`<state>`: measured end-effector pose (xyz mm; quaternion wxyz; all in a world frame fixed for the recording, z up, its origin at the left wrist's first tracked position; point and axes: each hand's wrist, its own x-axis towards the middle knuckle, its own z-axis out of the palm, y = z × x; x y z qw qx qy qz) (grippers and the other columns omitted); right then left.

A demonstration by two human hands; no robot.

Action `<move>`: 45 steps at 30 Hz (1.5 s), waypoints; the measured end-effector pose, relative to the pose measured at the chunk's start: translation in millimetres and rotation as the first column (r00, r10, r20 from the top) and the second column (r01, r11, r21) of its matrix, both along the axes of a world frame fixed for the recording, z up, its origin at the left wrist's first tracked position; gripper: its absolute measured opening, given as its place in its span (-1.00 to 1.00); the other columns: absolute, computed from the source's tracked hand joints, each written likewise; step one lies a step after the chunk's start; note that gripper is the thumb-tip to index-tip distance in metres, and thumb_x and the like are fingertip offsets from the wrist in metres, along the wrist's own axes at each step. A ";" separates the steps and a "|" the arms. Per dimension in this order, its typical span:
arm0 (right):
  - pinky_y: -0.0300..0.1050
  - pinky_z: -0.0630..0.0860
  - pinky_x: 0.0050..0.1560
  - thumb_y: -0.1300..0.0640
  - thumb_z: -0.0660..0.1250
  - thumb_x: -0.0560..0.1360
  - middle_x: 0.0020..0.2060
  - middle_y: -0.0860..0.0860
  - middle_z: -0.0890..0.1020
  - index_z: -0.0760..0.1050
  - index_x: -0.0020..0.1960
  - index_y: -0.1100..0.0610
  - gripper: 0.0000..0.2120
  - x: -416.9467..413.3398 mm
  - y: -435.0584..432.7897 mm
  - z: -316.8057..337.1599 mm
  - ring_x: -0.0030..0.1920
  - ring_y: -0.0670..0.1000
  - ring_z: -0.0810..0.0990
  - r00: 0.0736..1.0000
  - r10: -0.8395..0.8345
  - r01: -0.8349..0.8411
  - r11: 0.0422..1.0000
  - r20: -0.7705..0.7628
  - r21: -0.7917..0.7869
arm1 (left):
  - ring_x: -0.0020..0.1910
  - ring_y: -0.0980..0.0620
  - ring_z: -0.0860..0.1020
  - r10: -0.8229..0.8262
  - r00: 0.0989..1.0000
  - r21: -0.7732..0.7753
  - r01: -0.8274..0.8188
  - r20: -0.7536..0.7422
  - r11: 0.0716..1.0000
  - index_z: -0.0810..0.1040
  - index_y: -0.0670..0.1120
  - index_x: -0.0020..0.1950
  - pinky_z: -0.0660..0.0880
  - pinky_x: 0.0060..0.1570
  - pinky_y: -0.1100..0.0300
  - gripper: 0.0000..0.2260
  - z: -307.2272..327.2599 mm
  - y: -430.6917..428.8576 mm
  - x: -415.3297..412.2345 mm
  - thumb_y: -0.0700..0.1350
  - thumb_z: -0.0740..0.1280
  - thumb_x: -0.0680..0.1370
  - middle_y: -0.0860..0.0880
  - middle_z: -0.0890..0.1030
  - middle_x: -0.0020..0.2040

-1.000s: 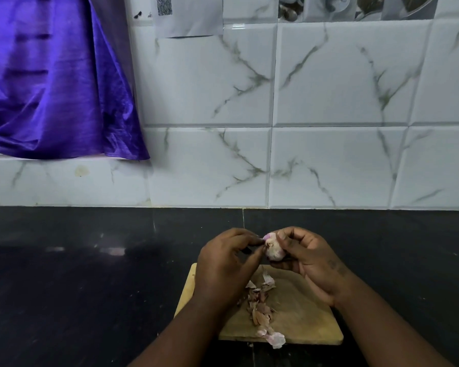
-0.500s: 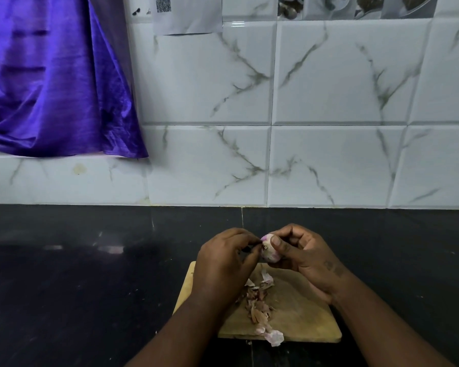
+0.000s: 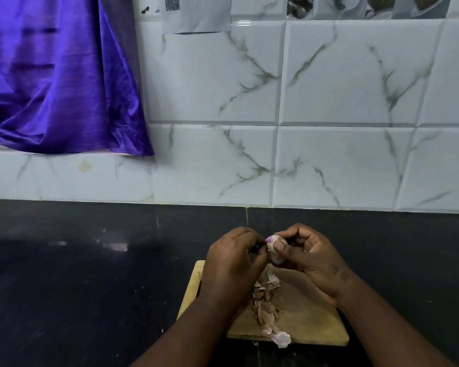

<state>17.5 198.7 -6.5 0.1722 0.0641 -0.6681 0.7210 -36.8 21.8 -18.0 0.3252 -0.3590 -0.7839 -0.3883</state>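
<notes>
My right hand point(image 3: 306, 256) grips a small pinkish-white shallot point(image 3: 274, 256) above a wooden cutting board point(image 3: 308, 321), thumb pressed across its front. My left hand point(image 3: 232, 263) is curled beside it, fingertips against the shallot's left side, holding a small dark object that is mostly hidden. A pile of papery pink and brown peels point(image 3: 266, 305) lies on the board below the hands.
The board sits on a black stone countertop point(image 3: 77, 287) that reaches back to a white marble-patterned tiled wall point(image 3: 329, 160). A purple cloth point(image 3: 56, 80) hangs at the upper left. A paper sheet point(image 3: 196, 14) is stuck high on the wall.
My right thumb has slid across the front of the shallot, covering more of it. Both hands stay together over the board.
</notes>
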 end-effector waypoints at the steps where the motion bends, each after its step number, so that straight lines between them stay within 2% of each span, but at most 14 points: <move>1: 0.09 0.65 0.03 0.24 0.52 0.41 0.02 0.25 0.74 0.67 -0.05 0.18 -0.87 0.1 -0.2 0.3 0.00 0.17 0.73 1.000 -0.001 0.001 1.000 0.000 0.004 | -0.19 0.19 0.57 -0.002 1.000 0.004 0.002 -0.003 1.000 0.69 0.01 -0.07 0.51 -0.23 0.32 -0.95 0.5 0.0 -0.5 -0.12 0.50 0.50 0.14 0.65 -0.14; 4: 0.12 0.65 0.07 0.20 0.57 0.39 0.04 0.30 0.72 0.67 -0.04 0.21 -0.82 -0.7 -0.1 -0.1 0.00 0.21 0.71 1.000 0.005 -0.005 1.000 0.001 -0.011 | -0.20 0.18 0.57 -0.024 1.000 0.046 0.023 0.010 0.999 0.67 0.00 -0.09 0.50 -0.24 0.33 -0.95 1.4 0.4 -2.8 -0.15 0.49 0.50 0.14 0.64 -0.15; 6: 0.17 0.64 0.11 0.11 0.63 0.34 0.07 0.38 0.68 0.68 -0.02 0.21 -0.71 -1.9 1.4 -0.7 0.01 0.25 0.67 1.000 0.015 -0.015 0.998 0.006 -0.053 | -0.17 0.17 0.62 -0.068 0.996 0.111 0.062 0.058 0.992 0.71 -0.02 -0.07 0.58 -0.19 0.23 -0.95 0.1 1.4 -4.9 -0.17 0.49 0.52 0.13 0.67 -0.14; 8: 0.23 0.60 0.18 0.03 0.66 0.28 0.09 0.36 0.68 0.67 0.00 0.23 -0.59 -2.5 3.1 -0.7 0.06 0.27 0.67 1.000 0.014 -0.014 0.997 0.005 -0.082 | -0.12 0.18 0.65 -0.110 0.990 0.151 0.095 0.091 0.984 0.74 -0.03 -0.03 0.62 -0.14 0.16 -0.93 -1.4 2.4 -5.0 -0.19 0.50 0.54 0.13 0.71 -0.11; 14: 0.24 0.62 0.18 0.18 0.54 0.38 0.05 0.31 0.71 0.63 0.04 0.28 -0.72 -0.9 2.7 -0.2 0.04 0.28 0.68 1.000 -0.005 0.006 0.999 0.003 -0.052 | -0.12 0.18 0.65 -0.073 0.996 0.098 0.067 0.060 0.993 0.75 0.00 -0.01 0.64 -0.14 0.12 -0.92 -1.9 2.1 -2.8 -0.15 0.50 0.53 0.13 0.71 -0.10; 17: 0.25 0.60 0.20 0.18 0.57 0.38 0.05 0.27 0.72 0.65 0.02 0.23 -0.75 -1.2 -0.1 -1.4 0.10 0.30 0.69 1.000 -0.004 0.004 1.000 -0.012 -0.020 | -0.17 0.16 0.63 -0.037 0.998 0.078 0.032 0.056 0.996 0.71 0.01 -0.07 0.61 -0.19 0.12 -0.95 -1.4 1.7 -1.0 -0.14 0.49 0.52 0.13 0.68 -0.14; 20: 0.26 0.60 0.20 0.16 0.58 0.37 0.05 0.24 0.73 0.67 -0.02 0.15 -0.78 -1.4 -1.2 -1.9 0.14 0.30 0.69 1.000 -0.009 0.009 1.000 -0.017 0.017 | -0.19 0.16 0.59 -0.012 0.998 0.078 0.007 0.058 0.997 0.67 0.01 -0.08 0.56 -0.22 0.20 -0.95 -1.0 3.2 0.3 -0.13 0.49 0.52 0.15 0.63 -0.16; 22: 0.26 0.60 0.20 0.11 0.62 0.36 0.07 0.24 0.73 0.68 -0.02 0.13 -0.75 -1.1 -0.9 -1.6 0.15 0.30 0.68 1.000 0.000 0.001 1.000 -0.015 0.008 | -0.19 0.16 0.57 -0.012 0.996 0.097 0.004 0.087 0.995 0.64 0.02 -0.09 0.52 -0.24 0.23 -0.93 -1.1 4.6 0.4 -0.14 0.49 0.53 0.15 0.61 -0.17; 26: 0.18 0.63 0.16 0.01 0.68 0.25 0.09 0.24 0.72 0.68 0.04 0.14 -0.57 0.8 -0.2 2.0 0.12 0.27 0.70 1.000 0.028 -0.028 0.999 0.002 -0.040 | -0.17 0.12 0.59 -0.073 0.981 0.173 0.041 0.181 0.984 0.64 -0.01 -0.09 0.55 -0.24 0.21 -0.91 -0.5 5.7 1.6 -0.20 0.48 0.53 0.12 0.61 -0.17; 31: 0.09 0.65 0.11 0.23 0.53 0.40 0.08 0.29 0.71 0.63 0.12 0.25 -0.69 -0.5 1.9 1.0 0.07 0.25 0.69 0.999 0.029 -0.028 0.994 0.016 -0.108 | -0.18 0.10 0.65 -0.208 0.917 0.317 0.096 0.342 0.944 0.65 0.04 -0.14 0.59 -0.21 0.27 -0.81 1.2 4.9 2.1 -0.26 0.48 0.53 0.06 0.67 -0.18; 37: -0.04 0.68 -0.01 0.26 0.48 0.41 0.07 0.29 0.70 0.62 0.13 0.28 -0.70 -0.7 1.1 2.0 0.04 0.20 0.70 0.999 0.043 -0.040 0.987 0.013 -0.153 | -0.28 0.19 0.63 -0.357 0.817 0.462 0.128 0.453 0.878 0.68 -0.11 -0.13 0.54 -0.26 0.34 -0.85 5.8 5.8 3.9 -0.34 0.45 0.55 -0.03 0.70 -0.23; 41: -0.05 0.68 -0.03 0.28 0.47 0.42 0.11 0.34 0.68 0.64 0.10 0.24 -0.75 -1.5 -0.1 1.9 0.05 0.22 0.67 0.999 0.048 -0.046 0.980 0.010 -0.193 | -0.23 0.04 0.64 -0.436 0.745 0.547 0.115 0.505 0.829 0.68 -0.15 -0.12 0.60 -0.20 0.23 -0.88 4.6 6.8 -0.9 -0.33 0.44 0.57 -0.14 0.71 -0.20; 45: -0.04 0.69 -0.03 0.30 0.45 0.42 0.12 0.34 0.67 0.67 0.04 0.20 -0.80 -0.8 -0.6 2.3 0.05 0.23 0.65 0.999 0.049 -0.046 0.979 0.010 -0.200 | -0.18 -0.02 0.64 -0.518 0.669 0.636 0.087 0.533 0.767 0.66 -0.24 -0.08 0.63 -0.16 0.24 -0.91 4.7 8.4 -2.5 -0.38 0.41 0.57 -0.19 0.70 -0.14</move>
